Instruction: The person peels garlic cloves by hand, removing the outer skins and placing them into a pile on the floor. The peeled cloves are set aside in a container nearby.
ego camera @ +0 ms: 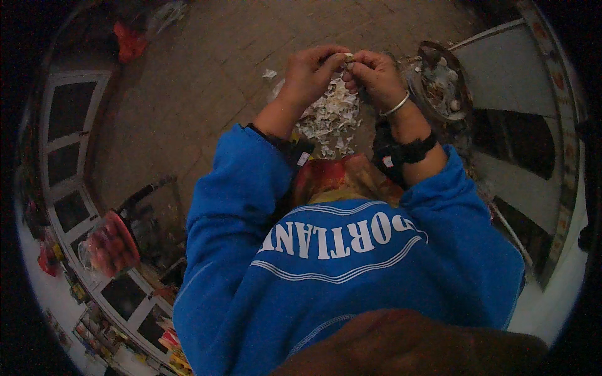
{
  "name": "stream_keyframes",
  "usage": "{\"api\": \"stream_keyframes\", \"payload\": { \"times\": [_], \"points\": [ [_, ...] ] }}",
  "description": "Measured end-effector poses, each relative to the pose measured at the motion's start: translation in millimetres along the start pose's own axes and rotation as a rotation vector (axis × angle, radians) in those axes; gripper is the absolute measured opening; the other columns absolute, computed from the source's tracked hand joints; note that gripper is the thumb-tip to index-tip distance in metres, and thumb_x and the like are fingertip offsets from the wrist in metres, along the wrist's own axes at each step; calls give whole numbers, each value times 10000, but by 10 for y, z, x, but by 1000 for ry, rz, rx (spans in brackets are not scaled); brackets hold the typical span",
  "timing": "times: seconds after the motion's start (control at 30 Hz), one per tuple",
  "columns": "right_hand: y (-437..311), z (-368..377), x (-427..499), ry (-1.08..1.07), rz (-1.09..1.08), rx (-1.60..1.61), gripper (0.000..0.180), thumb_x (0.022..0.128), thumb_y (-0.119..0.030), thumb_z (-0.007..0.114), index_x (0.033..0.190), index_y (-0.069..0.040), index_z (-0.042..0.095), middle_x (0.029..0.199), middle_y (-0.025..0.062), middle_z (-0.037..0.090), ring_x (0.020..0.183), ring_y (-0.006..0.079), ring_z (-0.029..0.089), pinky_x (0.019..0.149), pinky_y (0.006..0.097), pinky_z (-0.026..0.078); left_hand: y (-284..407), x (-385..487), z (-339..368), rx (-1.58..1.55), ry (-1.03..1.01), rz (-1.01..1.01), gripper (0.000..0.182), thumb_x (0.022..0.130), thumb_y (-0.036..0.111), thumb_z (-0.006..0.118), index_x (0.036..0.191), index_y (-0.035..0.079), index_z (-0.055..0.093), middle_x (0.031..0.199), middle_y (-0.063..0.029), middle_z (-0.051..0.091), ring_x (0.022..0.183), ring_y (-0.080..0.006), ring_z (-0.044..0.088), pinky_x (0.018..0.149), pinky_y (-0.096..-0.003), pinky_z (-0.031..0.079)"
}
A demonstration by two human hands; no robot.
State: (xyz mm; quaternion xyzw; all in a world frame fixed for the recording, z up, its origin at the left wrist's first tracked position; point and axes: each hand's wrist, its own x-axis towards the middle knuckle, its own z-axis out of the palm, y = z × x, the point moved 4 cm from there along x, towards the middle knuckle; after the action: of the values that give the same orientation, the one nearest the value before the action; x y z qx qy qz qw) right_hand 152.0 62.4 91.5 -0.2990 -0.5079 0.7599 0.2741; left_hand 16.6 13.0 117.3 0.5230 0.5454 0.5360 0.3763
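Observation:
My left hand (312,73) and my right hand (376,75) meet at the top centre, fingertips together around a small whitish and brownish piece (349,58), too small to identify. Thumbs and index fingers of both hands pinch it. Beneath them lies a heap of thin white and cream scraps (331,113) on the floor, just beyond a red and yellow cloth (334,181) on my lap. A pale bangle (397,103) circles my right wrist, and a black strap (418,149) is on that forearm.
A round container (444,84) with whitish pieces and plastic stands right of my right hand, beside a pale cabinet (508,70). One loose scrap (269,74) lies left of the heap. White-framed cabinets (70,136), a bag of reddish round items (110,244) and a red bag (129,42) are at left.

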Motion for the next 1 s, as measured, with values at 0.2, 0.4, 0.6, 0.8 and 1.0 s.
{"api": "stream_keyframes", "payload": {
  "times": [0.2,0.4,0.6,0.8,1.0],
  "points": [
    [77,-82,52,87,21,5,127,837,-118,573,911,-16,580,727,41,591,607,115,565,563,234,478,-88,-9,-13,-102,-43,-118,181,846,135,591,982,23,631,907,-68,646,824,-140,604,742,-261,487],
    [-16,-18,3,42,84,-8,198,830,-218,602,828,-20,618,709,18,578,617,110,519,558,249,423,-108,-9,-78,212,-16,55,197,792,118,632,977,50,635,898,-87,655,863,-180,619,760,-317,489],
    [49,-114,83,33,84,36,143,838,-171,597,838,-29,590,670,41,582,558,118,545,481,246,451,-145,-6,-42,387,38,220,132,784,141,642,891,63,643,839,-114,647,757,-277,630,691,-357,496],
    [292,-265,179,-109,127,123,110,833,-151,595,866,-46,605,680,45,597,557,140,580,495,261,492,-197,-50,-55,361,-43,261,93,788,108,611,861,53,630,834,-133,635,771,-320,619,671,-385,489],
    [399,-306,206,-108,178,102,108,839,-144,578,879,-45,592,669,53,595,533,137,574,470,258,484,-146,-147,-46,456,-41,262,120,780,93,612,894,57,623,847,-135,628,803,-319,606,701,-393,482]
  ]
}}
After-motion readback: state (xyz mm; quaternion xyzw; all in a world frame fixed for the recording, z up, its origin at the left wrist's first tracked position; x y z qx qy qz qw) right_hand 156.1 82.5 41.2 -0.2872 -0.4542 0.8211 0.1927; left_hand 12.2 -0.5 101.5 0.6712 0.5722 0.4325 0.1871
